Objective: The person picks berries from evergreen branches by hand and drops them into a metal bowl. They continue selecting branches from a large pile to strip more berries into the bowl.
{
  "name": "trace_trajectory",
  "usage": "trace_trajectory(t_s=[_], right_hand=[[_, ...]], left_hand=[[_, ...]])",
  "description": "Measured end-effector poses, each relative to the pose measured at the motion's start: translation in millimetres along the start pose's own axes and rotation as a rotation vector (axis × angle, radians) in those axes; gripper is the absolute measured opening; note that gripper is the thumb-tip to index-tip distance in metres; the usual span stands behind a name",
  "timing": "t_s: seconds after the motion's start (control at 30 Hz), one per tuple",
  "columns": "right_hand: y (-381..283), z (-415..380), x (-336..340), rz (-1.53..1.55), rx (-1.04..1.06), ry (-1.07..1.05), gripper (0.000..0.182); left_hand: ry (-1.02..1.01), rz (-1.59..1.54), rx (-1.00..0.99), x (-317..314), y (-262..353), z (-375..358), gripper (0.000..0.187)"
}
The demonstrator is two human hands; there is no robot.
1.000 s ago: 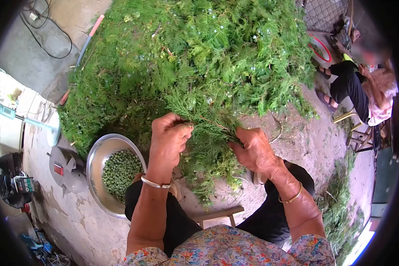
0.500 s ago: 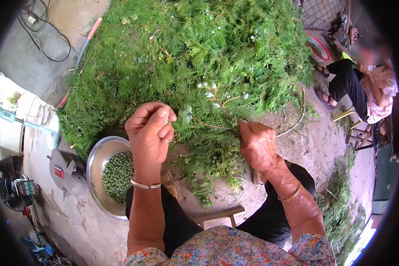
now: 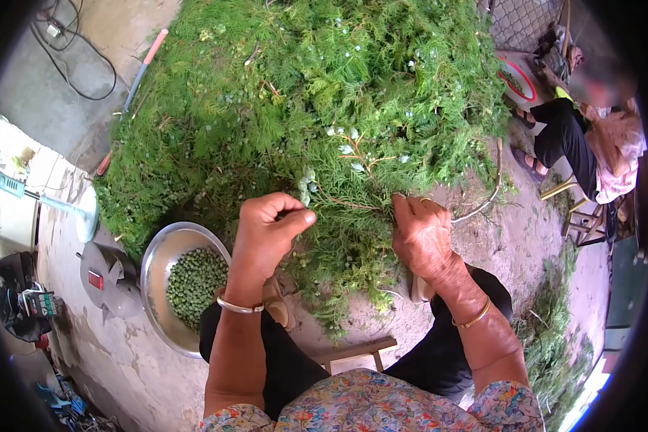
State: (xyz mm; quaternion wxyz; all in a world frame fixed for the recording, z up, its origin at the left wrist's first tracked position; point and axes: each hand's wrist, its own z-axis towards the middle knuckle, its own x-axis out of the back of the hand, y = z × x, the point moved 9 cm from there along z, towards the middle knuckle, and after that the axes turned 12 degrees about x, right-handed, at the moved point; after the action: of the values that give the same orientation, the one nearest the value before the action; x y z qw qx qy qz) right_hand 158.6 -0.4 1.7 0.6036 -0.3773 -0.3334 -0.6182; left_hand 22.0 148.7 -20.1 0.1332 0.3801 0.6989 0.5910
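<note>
My right hand (image 3: 421,234) is closed around the stem of a leafy conifer branch (image 3: 353,207), below the heap. Pale bluish-green cones (image 3: 349,149) sit on its brown twigs. My left hand (image 3: 270,234) has its thumb and forefinger pinched at the lower end of a cone cluster (image 3: 307,180) on the branch's left side. Its other fingers are curled in. Left of that hand stands a metal bowl (image 3: 155,288), holding a pile of small green cones (image 3: 194,284).
A large heap of green conifer branches (image 3: 266,93) lies ahead. A person (image 3: 579,144) sits at the right, near a red-rimmed basin (image 3: 529,83). A fan (image 3: 86,214) and a grey round-topped stool (image 3: 104,284) stand at the left. A long-handled tool (image 3: 147,61) leans against the heap.
My left hand has moved right and slightly down, from beside the branch to the cone cluster. My right hand keeps its hold on the stem.
</note>
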Motion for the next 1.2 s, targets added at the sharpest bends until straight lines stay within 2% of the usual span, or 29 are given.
trace_trajectory(t_s=[0.07,0.1,0.17,0.23,0.3,0.37,0.4,0.47,0.5,0.57,0.6,0.67,0.73,0.8,0.9,0.93,1.0,1.13,1.2], right_hand=[[0,1,2,-0.006,0.005,0.018,0.022],[0,1,4,-0.009,0.009,0.037,0.024],[1,2,7,-0.005,0.013,0.058,0.026],[2,2,9,0.003,0.009,0.075,0.028],[3,4,12,-0.009,-0.01,0.094,0.032],[2,6,15,0.007,-0.023,0.132,0.033],[2,7,19,0.015,-0.034,0.162,0.034],[1,8,22,0.02,-0.032,0.212,0.036],[0,8,24,0.025,-0.031,0.251,0.038],[0,8,25,0.046,-0.026,0.27,0.04],[0,8,25,0.07,-0.024,0.283,0.042],[-1,10,23,0.096,-0.037,0.259,0.043],[-2,11,19,0.124,-0.049,0.236,0.045],[1,13,15,0.137,-0.072,0.216,0.046],[3,14,12,0.108,-0.076,0.222,0.047],[3,16,13,0.117,-0.085,0.204,0.044],[5,17,9,0.102,-0.083,0.188,0.042],[5,16,2,0.097,-0.081,0.196,0.04],[5,16,1,0.087,-0.08,0.196,0.04]], left_hand=[[0.011,-0.372,0.097,14,-9,0,0.009],[0.015,-0.371,0.096,22,-8,-2,0.009],[0.26,-0.416,0.115,68,-14,-9,0.01],[0.438,-0.28,0.141,113,-25,-25,0.014],[0.593,0.022,0.173,157,-41,-50,0.018],[0.65,0.648,0.21,199,-76,-62,0.025],[0.657,0.653,0.204,208,-89,-74,0.025],[0.716,1.331,0.166,207,-93,-91,0.031],[0.721,1.332,0.164,206,-90,-93,0.031],[0.791,1.016,0.123,202,-72,-100,0.035],[0.753,0.895,0.056,192,-51,-91,0.033],[0.64,0.228,-0.042,168,-26,-76,0.026],[0.44,-0.024,-0.101,113,26,-62,0.018],[0.349,0.017,-0.192,77,54,-48,0.012],[0.426,-0.144,-0.376,61,54,-29,0.016],[0.423,-0.147,-0.377,55,49,-24,0.016],[0.524,-0.363,-0.328,58,26,-26,0.016],[0.543,-0.375,-0.309,45,17,-37,0.016],[0.499,-0.223,-0.381,35,20,-33,0.013]])
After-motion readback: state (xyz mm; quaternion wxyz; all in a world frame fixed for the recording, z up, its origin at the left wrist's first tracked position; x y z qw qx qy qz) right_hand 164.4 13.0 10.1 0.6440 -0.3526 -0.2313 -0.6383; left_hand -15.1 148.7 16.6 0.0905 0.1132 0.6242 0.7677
